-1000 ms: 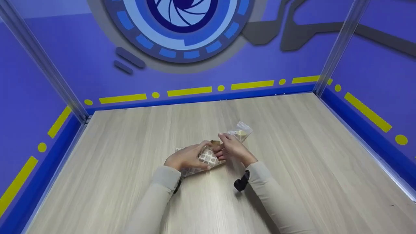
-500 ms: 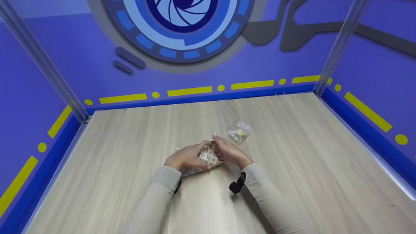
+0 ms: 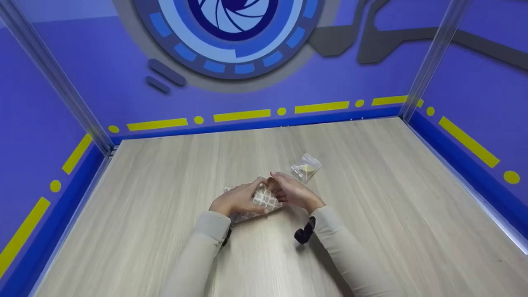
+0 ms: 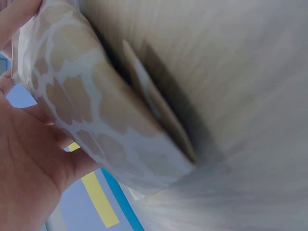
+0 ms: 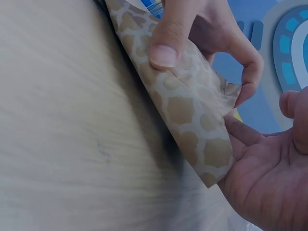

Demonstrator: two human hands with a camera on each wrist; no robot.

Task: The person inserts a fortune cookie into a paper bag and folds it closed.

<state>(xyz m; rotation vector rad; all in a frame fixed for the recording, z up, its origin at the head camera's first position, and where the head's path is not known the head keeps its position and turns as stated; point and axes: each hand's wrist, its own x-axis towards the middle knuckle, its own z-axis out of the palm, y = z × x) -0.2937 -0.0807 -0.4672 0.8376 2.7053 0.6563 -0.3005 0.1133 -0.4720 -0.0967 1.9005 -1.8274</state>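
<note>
A paper packet (image 3: 265,198) with a brown-and-white giraffe print lies tilted on the table. My left hand (image 3: 239,198) grips it from above, with its thumb on the near face and a finger at the top edge, as the right wrist view shows. In the left wrist view the packet (image 4: 91,101) has a folded flap standing off its underside. At its right end is my right hand (image 3: 298,193); the fingers reach behind or into that end, so their tips are hidden. The right thumb (image 5: 290,103) stands apart from the packet.
A small clear zip bag (image 3: 306,168) with something yellowish inside lies just beyond my right hand. The wooden table (image 3: 165,173) is bordered by blue-purple panels (image 3: 123,99) at the back and sides.
My right hand has moved left, closer against the packet's right end, then shifted very slightly back. The left hand and the zip bag have stayed in place.
</note>
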